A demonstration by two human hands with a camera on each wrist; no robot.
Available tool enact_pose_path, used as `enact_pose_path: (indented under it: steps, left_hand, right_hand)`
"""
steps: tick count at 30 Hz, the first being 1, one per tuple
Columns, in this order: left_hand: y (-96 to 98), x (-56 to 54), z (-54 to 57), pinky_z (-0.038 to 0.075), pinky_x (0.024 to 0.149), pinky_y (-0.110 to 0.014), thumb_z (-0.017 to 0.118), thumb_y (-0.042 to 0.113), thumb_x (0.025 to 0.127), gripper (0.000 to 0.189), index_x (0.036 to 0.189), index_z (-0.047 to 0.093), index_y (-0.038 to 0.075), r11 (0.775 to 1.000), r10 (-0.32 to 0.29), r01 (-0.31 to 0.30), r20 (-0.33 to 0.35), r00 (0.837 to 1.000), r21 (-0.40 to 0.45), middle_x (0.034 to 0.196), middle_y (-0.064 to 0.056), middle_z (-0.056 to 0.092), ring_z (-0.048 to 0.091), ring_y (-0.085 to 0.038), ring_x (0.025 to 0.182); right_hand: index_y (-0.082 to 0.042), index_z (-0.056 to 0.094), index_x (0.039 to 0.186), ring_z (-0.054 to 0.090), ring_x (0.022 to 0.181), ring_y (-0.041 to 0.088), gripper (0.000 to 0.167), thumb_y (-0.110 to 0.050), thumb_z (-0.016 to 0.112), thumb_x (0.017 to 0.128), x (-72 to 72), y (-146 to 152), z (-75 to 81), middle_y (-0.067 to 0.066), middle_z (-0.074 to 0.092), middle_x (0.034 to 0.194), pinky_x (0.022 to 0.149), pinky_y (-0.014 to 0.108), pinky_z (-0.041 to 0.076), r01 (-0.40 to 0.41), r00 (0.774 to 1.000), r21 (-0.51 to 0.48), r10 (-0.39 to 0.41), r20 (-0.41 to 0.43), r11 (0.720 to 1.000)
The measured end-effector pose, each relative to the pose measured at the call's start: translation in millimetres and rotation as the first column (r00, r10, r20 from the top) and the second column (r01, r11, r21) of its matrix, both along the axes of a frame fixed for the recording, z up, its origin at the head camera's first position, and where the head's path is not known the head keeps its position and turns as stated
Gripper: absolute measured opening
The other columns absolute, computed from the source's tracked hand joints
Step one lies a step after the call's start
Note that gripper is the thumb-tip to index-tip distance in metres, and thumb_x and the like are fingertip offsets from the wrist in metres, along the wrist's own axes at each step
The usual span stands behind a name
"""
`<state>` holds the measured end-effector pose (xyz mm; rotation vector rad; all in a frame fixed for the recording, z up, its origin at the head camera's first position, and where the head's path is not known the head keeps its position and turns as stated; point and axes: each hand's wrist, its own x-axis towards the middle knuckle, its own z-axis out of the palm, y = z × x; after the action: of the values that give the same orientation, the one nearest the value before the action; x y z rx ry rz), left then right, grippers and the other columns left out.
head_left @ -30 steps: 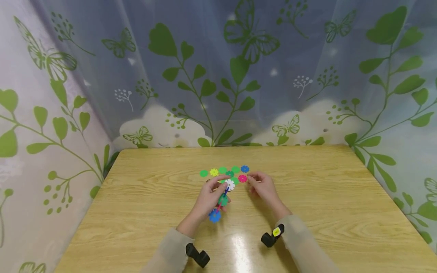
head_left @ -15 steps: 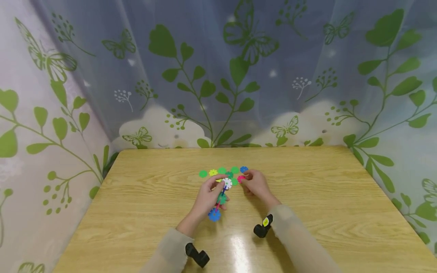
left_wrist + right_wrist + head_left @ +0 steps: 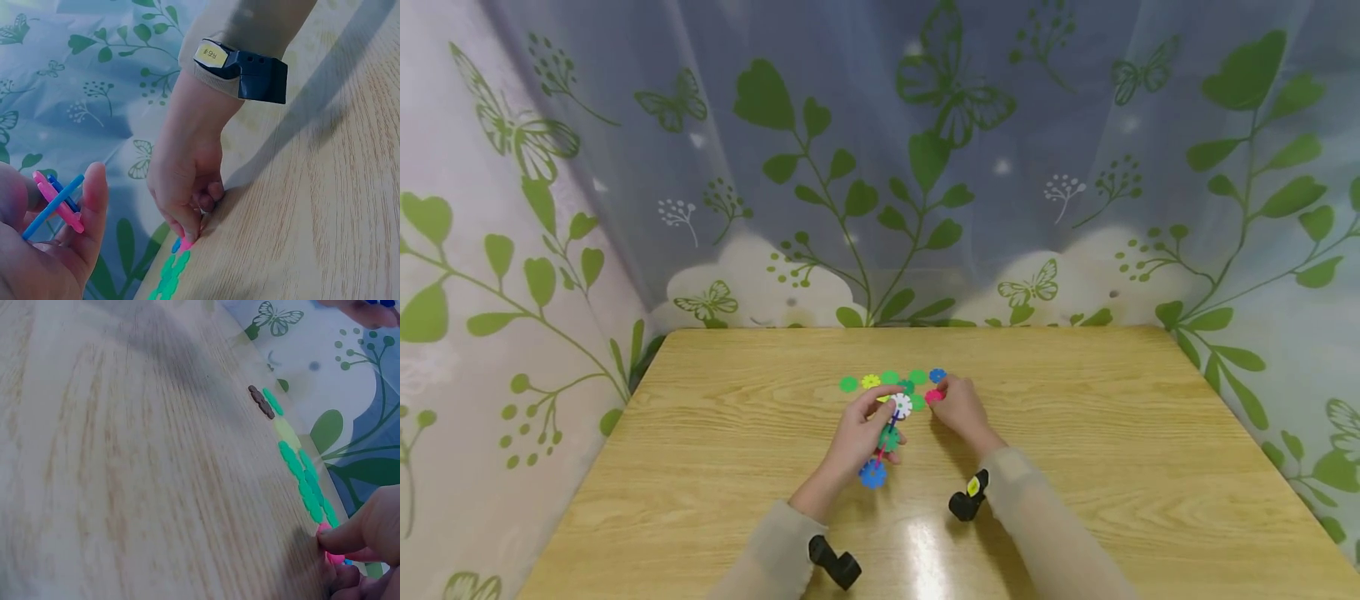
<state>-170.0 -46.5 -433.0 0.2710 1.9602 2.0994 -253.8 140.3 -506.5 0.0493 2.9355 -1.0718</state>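
My left hand (image 3: 859, 429) holds a chain of interlocking snowflake discs above the table. A white disc (image 3: 901, 406) is at its top by the thumb, a green disc (image 3: 889, 438) in the middle and a blue disc (image 3: 872, 474) at the lower end, with dark blue and pink ones set edge-on between. On the table, my right hand (image 3: 962, 410) pinches a pink snowflake disc (image 3: 934, 396) at its edge. In the right wrist view the thumb lies on that pink disc (image 3: 323, 530), with the other fingers curled at its far side, partly hiding it.
Loose discs lie in rows beyond the hands: a light green disc (image 3: 848, 384), a yellow disc (image 3: 870, 381), a blue disc (image 3: 937, 375) and several more greens. A brown disc (image 3: 261, 402) shows in the right wrist view. A patterned curtain (image 3: 880, 167) hangs behind the wooden table (image 3: 700, 433).
My right hand has moved left and slightly inward, from beside the pink disc onto it, and its fingers now pinch it. The left hand keeps the chain nearly still.
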Motion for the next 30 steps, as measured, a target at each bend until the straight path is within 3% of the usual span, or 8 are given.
enact_pose_path:
  steps: [10,15,18,22,25,30]
  left_hand:
    - [0.2,0.9,0.2,0.058,0.053,-0.047,0.044,0.012,0.1,0.03,0.128,0.052,0.007,1.0,0.007,-0.008,0.007,1.0,0.027,0.089,-0.012,0.05,0.061,-0.016,0.059]
    - [0.8,-8.0,-20.2,0.058,0.049,-0.042,0.047,0.02,0.099,0.029,0.126,0.054,0.012,0.999,0.019,-0.018,-0.012,1.0,0.044,0.091,-0.013,0.05,0.061,-0.017,0.06]
    - [2.3,-11.9,-27.9,0.058,0.049,-0.041,0.048,0.023,0.099,0.029,0.126,0.055,0.014,0.998,0.027,-0.026,-0.017,0.999,0.052,0.094,-0.017,0.049,0.062,-0.019,0.061]
    - [3.8,-13.5,-28.5,0.058,0.049,-0.041,0.049,0.022,0.099,0.029,0.126,0.055,0.014,0.997,0.033,-0.032,-0.004,0.999,0.066,0.098,-0.022,0.048,0.063,-0.023,0.064]
    - [4.4,-14.1,-27.8,0.058,0.048,-0.041,0.048,0.02,0.099,0.029,0.126,0.055,0.013,0.997,0.036,-0.037,0.009,0.999,0.074,0.101,-0.024,0.048,0.063,-0.026,0.065]
    - [6.2,-13.8,-25.6,0.058,0.051,-0.047,0.047,0.02,0.099,0.031,0.128,0.053,0.01,0.997,0.026,-0.026,0.005,1.0,0.078,0.104,-0.025,0.05,0.063,-0.023,0.064]
  right_hand:
    - [-0.005,0.05,0.101,0.052,0.067,0.02,0.024,-0.011,0.066,0.084,12.5,2,1.9,0.01,0.059,0.084,0.051,0.027,0.043,-0.008,1.0,-0.054,0.007,-0.015,0.999]
    - [-0.005,0.054,0.098,0.052,0.06,0.017,0.016,-0.009,0.063,0.087,19.2,4,6.5,0.008,0.057,0.078,0.047,0.024,0.043,0.003,1.0,-0.156,-0.006,-0.016,0.988]
    - [-0.004,0.055,0.097,0.051,0.053,0.018,0.011,-0.007,0.061,0.088,25.3,5,9.5,0.012,0.056,0.073,0.043,0.024,0.043,0.013,0.999,-0.303,-0.022,-0.028,0.953]
    - [0.0,0.056,0.095,0.052,0.051,0.029,0.008,-0.004,0.06,0.089,34.8,7,13.9,0.018,0.059,0.075,0.04,0.023,0.044,-0.018,0.998,-0.481,-0.015,-0.065,0.877]
    - [0.003,0.055,0.093,0.052,0.053,0.035,0.007,-0.002,0.059,0.09,42.2,6,16.6,0.018,0.062,0.077,0.041,0.022,0.044,-0.068,0.994,-0.536,0.013,-0.104,0.841]
    - [0.004,0.055,0.092,0.051,0.053,0.032,0.008,-0.004,0.058,0.091,53.7,5,20.5,0.018,0.064,0.079,0.043,0.023,0.045,-0.124,0.987,-0.57,0.042,-0.154,0.812]
